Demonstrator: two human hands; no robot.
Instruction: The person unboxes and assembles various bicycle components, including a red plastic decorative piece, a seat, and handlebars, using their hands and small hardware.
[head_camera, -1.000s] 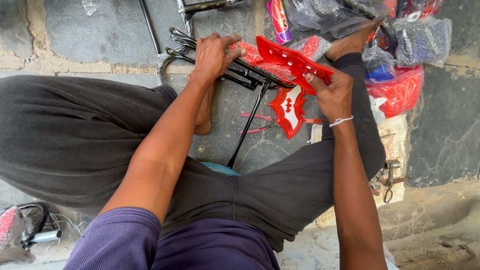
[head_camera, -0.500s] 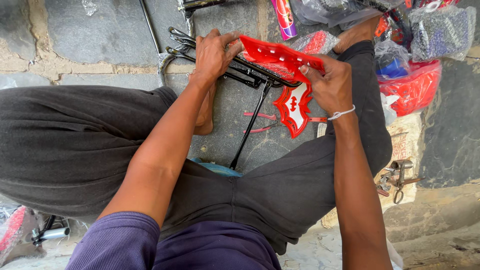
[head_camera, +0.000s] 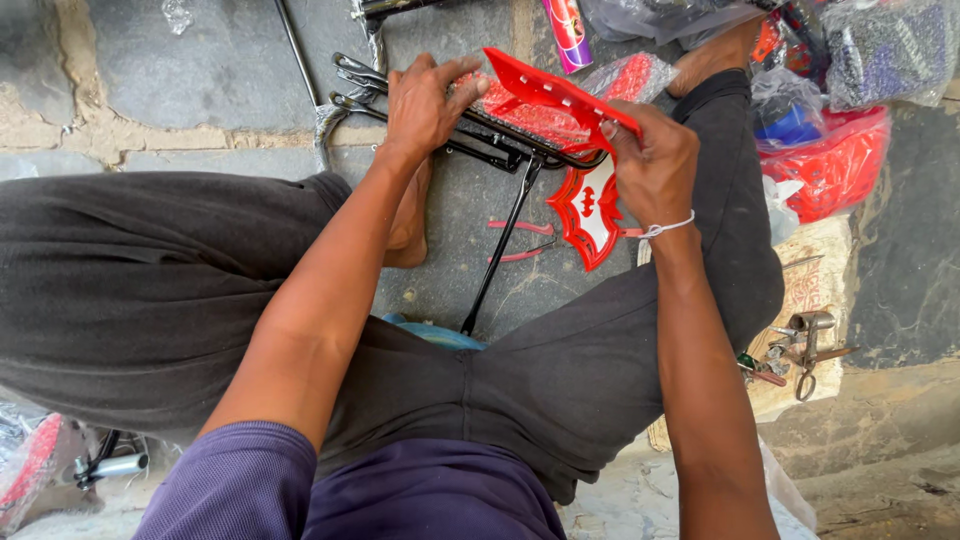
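The right hand (head_camera: 655, 160) pinches the near end of a red plastic plate (head_camera: 560, 95). The left hand (head_camera: 425, 100) presses its far end onto the black metal rack (head_camera: 500, 150), fingers spread.

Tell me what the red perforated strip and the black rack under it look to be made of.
Red strip: likely moulded plastic, glossy even colour, thin edge with neat holes. Black rack: probably painted metal rod, thin, dark, slightly shiny. Right hand grips the strip; left hand presses the rack.
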